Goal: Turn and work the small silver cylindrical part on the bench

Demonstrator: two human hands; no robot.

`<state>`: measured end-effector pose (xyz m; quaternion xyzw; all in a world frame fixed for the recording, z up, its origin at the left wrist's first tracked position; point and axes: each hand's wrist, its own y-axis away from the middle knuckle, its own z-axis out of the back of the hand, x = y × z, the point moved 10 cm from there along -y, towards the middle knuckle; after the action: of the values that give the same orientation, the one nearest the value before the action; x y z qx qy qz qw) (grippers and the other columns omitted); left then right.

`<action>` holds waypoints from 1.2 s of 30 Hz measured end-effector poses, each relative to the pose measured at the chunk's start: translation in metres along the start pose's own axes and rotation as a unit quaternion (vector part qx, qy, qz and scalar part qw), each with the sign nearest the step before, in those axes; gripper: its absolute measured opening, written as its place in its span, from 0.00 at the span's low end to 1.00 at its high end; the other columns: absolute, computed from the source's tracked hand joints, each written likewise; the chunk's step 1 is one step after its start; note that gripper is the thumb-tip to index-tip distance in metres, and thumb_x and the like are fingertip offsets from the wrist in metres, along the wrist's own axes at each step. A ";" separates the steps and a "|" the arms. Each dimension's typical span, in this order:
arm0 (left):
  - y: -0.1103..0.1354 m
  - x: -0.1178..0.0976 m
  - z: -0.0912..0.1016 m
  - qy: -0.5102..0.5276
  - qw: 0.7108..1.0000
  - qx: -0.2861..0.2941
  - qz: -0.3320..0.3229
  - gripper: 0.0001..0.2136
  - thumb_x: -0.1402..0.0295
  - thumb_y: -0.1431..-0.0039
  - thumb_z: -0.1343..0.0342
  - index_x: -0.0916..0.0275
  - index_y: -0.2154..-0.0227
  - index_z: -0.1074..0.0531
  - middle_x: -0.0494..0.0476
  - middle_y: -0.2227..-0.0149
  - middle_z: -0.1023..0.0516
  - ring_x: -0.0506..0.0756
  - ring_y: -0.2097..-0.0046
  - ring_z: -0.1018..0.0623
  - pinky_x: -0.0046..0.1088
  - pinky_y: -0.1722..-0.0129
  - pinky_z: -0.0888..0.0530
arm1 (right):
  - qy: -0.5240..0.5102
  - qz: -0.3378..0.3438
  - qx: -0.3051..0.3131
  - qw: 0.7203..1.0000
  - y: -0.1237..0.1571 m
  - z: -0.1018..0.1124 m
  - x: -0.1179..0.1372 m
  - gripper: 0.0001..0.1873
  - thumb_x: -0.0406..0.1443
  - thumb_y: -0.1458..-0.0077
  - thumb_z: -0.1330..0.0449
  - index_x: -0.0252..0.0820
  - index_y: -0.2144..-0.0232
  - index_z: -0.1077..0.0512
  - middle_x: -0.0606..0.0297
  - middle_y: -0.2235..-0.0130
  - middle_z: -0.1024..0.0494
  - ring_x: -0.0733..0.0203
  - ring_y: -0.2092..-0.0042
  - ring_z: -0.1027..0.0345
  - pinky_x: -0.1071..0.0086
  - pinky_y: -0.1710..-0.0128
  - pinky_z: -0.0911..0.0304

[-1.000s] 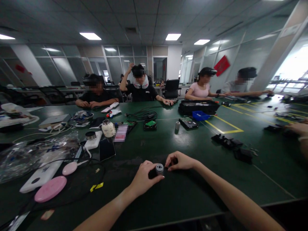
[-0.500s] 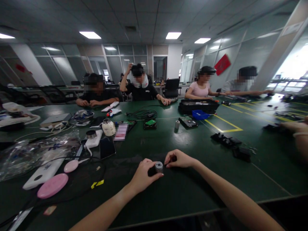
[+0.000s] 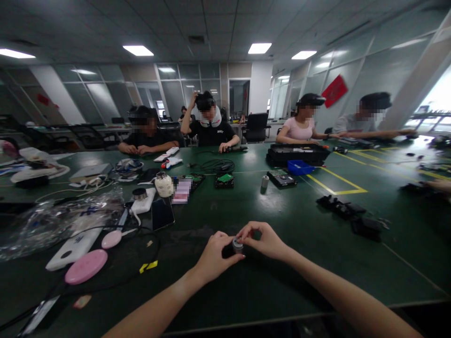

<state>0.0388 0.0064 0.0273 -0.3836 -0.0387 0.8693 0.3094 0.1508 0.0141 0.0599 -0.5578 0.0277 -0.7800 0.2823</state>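
A small grey metal cylinder with dark holes in its top face stands upright on the green table. My left hand has thumb and fingers wrapped round its side. From the right, my right hand reaches over the cylinder's top with thumb and forefinger pinched together at its rim. Whatever may be between those fingertips is too small to make out. Farther off, a similar grey cylinder stands beside a hard drive.
Clear plastic bags, a pink oval case, a phone and a white jar lie left. A blue tray and black parts are right. Several people sit across the table; one person's hand holds a dark tool.
My right hand has moved left, from beside the cylinder onto its top, fingers still pinched. My left hand keeps its hold. The view has shifted slightly left.
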 end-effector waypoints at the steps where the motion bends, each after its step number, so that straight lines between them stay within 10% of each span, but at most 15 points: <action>1: 0.000 0.000 0.000 0.001 1.000 0.001 0.000 0.15 0.62 0.47 0.35 0.56 0.56 0.25 0.54 0.61 0.24 0.58 0.58 0.28 0.35 0.57 0.32 | 0.002 0.001 -0.002 1.000 0.000 0.001 0.000 0.04 0.34 0.48 0.35 0.38 0.72 0.26 0.61 0.66 0.20 0.60 0.65 0.27 0.68 0.66 0.36; 36: -0.002 0.003 -0.004 -0.013 1.000 0.009 -0.009 0.13 0.59 0.47 0.36 0.57 0.59 0.24 0.55 0.61 0.24 0.58 0.57 0.28 0.33 0.57 0.31 | 0.068 0.028 0.013 0.997 0.007 -0.007 0.013 0.05 0.35 0.44 0.39 0.41 0.65 0.24 0.62 0.63 0.19 0.61 0.66 0.27 0.68 0.65 0.32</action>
<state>0.0410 0.0089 0.0232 -0.3695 -0.0383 0.8717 0.3197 0.1444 -0.0002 0.0659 -0.4990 0.0524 -0.8080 0.3088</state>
